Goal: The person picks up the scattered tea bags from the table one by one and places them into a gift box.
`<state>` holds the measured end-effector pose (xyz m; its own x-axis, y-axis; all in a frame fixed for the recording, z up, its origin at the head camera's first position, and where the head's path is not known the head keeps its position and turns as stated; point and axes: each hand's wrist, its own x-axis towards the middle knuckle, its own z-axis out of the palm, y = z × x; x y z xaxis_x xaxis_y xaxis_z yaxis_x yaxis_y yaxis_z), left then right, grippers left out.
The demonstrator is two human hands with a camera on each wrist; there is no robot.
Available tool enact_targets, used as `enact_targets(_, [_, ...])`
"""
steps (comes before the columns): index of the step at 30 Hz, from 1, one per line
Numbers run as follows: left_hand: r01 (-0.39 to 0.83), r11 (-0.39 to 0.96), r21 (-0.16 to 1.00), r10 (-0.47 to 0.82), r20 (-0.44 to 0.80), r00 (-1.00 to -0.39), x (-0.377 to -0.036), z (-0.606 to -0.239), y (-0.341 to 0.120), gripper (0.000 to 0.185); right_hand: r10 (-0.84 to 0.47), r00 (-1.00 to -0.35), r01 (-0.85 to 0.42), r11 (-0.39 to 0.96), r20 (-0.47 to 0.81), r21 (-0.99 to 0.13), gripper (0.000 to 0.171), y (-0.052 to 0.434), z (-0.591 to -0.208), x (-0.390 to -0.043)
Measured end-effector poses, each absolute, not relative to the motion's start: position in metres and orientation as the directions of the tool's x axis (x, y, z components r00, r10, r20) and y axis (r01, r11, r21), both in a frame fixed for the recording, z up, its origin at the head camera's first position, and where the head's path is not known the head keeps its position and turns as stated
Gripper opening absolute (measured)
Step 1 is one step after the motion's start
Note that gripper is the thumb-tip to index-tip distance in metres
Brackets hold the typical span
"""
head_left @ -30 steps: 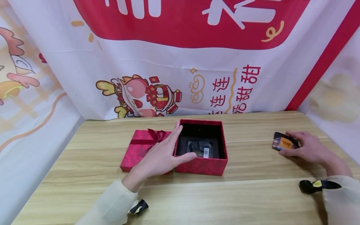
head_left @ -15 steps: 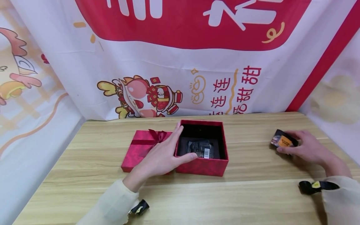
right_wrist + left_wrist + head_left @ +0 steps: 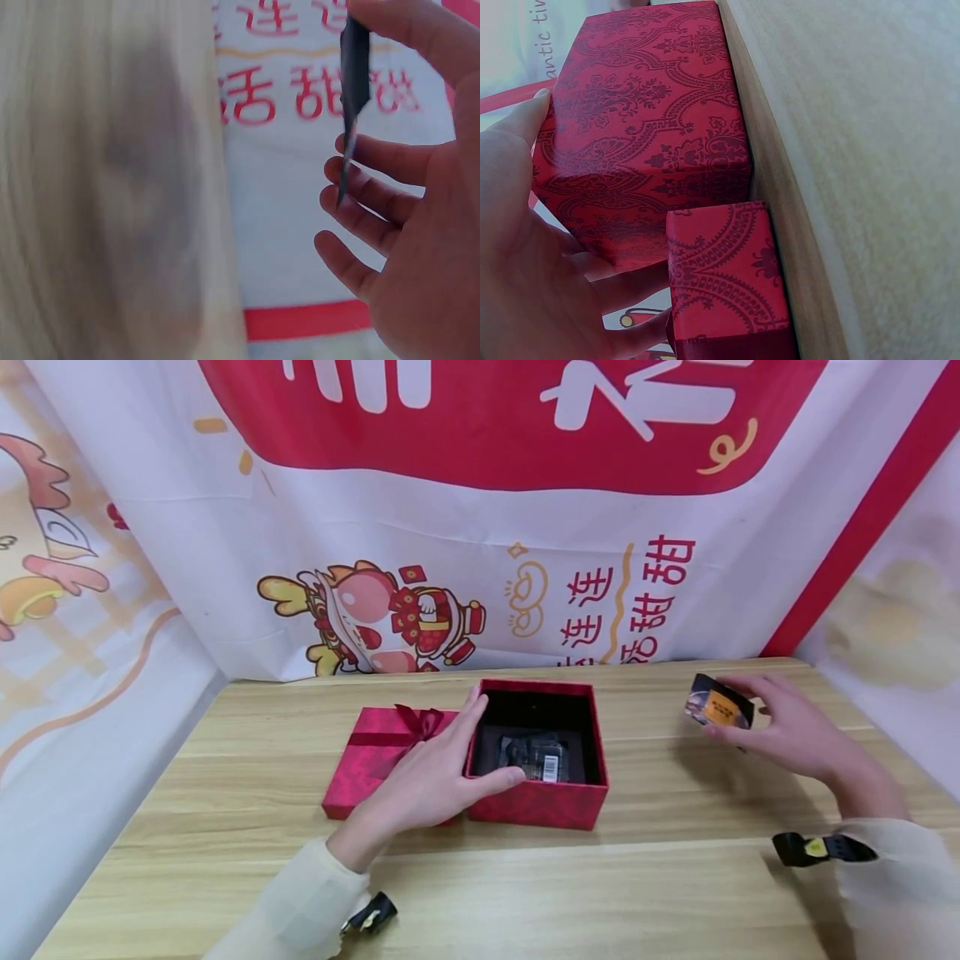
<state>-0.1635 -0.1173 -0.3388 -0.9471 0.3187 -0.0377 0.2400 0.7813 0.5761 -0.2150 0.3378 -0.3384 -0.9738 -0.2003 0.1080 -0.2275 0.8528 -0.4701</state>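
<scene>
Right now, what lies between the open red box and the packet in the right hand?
Head view: only bare wooden table between red box and packet.

A small flat black packet [image 3: 718,707] with an orange label is pinched in the right hand [image 3: 787,733], lifted clear of the desk [image 3: 675,877] and tilted. The open red box [image 3: 537,802], patterned, stands upright mid-desk under the left hand [image 3: 427,785], whose fingers rest on its left wall. Inside lies another dark packet [image 3: 536,757] with a barcode.
</scene>
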Motion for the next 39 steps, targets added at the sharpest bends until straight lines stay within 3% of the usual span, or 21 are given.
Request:
enact_targets(14, [0.244, 0.771, 0.588, 0.325, -0.033, -0.945, -0.164, -0.338, -0.118, 0.111, -0.283, -0.926, -0.373, 0.786, 0.251, -0.493, 0.071, 0.269, -0.308, -0.194])
enact_targets(30, [0.238, 0.771, 0.591, 0.322, -0.040, -0.946, -0.164, -0.340, -0.117, 0.113, -0.351, -0.891, -0.454, 0.728, 0.289, -0.515, 0.079, 0.210, -0.313, -0.183])
enact_targets(39, [0.233, 0.766, 0.600, 0.320, -0.041, -0.947, -0.165, -0.340, -0.117, 0.114, -0.432, -0.861, -0.508, 0.742, 0.268, -0.437, 0.084, 0.165, -0.311, -0.197])
